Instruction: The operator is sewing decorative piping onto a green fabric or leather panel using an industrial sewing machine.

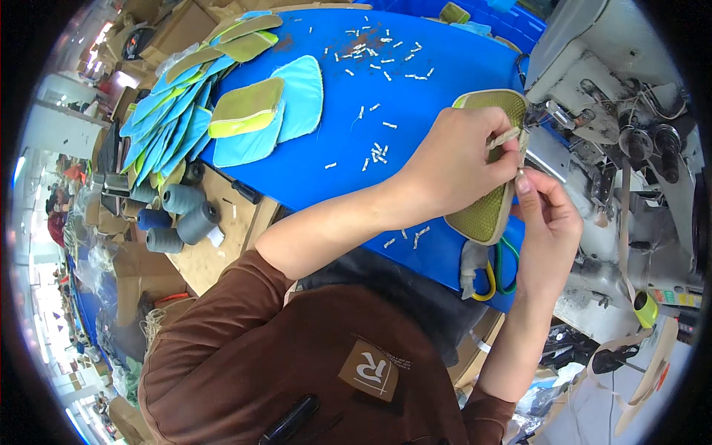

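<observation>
An olive mesh fabric piece (478, 215) with rounded corners and a pale edge binding lies at the right of the blue tabletop, beside the sewing machine (593, 133). My left hand (463, 159) is closed over it, pinching a short pale end of binding tape (504, 138) between thumb and fingers. Just to the right, my right hand (549, 211) has its thumb and index finger pressed together on the bound edge. Part of the piece is hidden beneath my left hand. Scissors (486, 278) with green and yellow handles lie below it, near the table edge.
Trimmed tape bits (363, 50) are scattered over the blue table (311, 178). Light-blue and olive fabric pieces (248, 111) lie at the left, next to a fanned pile (174, 100). Thread cones (196, 222) stand on a wooden surface. A pale tape (624, 222) hangs along the machine.
</observation>
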{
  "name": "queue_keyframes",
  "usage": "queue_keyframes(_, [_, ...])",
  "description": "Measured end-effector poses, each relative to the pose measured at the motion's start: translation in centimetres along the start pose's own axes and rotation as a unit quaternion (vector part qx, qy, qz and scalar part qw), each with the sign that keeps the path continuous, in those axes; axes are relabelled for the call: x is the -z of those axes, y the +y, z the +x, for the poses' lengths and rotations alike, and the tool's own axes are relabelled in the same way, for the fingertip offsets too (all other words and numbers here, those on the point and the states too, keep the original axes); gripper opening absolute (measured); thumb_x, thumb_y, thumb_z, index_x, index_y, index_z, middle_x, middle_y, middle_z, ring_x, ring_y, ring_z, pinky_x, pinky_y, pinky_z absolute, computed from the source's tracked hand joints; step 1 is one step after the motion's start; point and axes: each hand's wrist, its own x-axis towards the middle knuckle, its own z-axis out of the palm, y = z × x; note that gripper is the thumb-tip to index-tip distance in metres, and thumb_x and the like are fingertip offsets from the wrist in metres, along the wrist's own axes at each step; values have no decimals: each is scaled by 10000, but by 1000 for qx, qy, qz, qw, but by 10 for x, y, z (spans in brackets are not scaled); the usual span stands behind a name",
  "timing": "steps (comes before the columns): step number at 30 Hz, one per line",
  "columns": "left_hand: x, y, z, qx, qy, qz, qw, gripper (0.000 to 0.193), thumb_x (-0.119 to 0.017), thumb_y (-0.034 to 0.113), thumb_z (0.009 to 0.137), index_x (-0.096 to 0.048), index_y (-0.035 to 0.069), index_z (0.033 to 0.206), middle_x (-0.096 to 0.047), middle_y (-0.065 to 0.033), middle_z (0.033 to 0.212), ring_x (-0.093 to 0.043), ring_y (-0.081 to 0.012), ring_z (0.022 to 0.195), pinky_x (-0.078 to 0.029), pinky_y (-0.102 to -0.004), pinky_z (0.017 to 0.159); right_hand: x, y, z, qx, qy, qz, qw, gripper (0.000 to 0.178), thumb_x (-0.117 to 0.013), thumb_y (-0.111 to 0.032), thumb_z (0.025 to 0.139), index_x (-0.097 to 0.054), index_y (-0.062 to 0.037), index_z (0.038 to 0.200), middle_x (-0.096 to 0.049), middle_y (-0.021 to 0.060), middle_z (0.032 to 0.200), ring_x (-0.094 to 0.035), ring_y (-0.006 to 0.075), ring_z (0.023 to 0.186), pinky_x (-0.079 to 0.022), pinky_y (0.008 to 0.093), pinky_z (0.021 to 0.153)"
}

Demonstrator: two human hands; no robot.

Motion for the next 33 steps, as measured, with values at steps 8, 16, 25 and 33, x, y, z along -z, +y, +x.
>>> queue_keyframes(8, [-7,-6,-3,4,37,-90,995,265,-714,-23,828,-562,18,1041,-665,-86,882,-659,-132,762,-523,-251,665,-5,0,5,-24,22,4,999,151,-671,-137,956,-698,10,976,-679,14,828,-587,62,739,-469,205,685])
queue_keyframes(16, [14,-2,8,-33,-20,-19,999,218,-755,86,812,-647,7,983,-710,-101,781,-691,-149,721,-535,-281,659,0,-4,17,-67,1,-3,998,95,-688,-81,919,-696,12,934,-686,29,762,-587,59,663,-454,204,623])
queue_keyframes(25, [19,-2,6,11,-67,21,997,141,-724,146,842,-710,6,826,-688,-74,673,-625,-101,610,-480,-271,560,-5,-11,16,-55,33,-15,998,152,-734,-55,885,-674,25,1000,-701,41,775,-600,63,650,-465,195,617])
queue_keyframes(33, [16,-1,7,46,-80,-34,995,169,-683,168,876,-708,18,802,-670,-50,640,-576,-109,552,-444,-290,521,8,-9,19,-77,-19,-54,995,201,-699,-159,935,-726,-7,1064,-719,35,824,-642,78,691,-494,210,626])
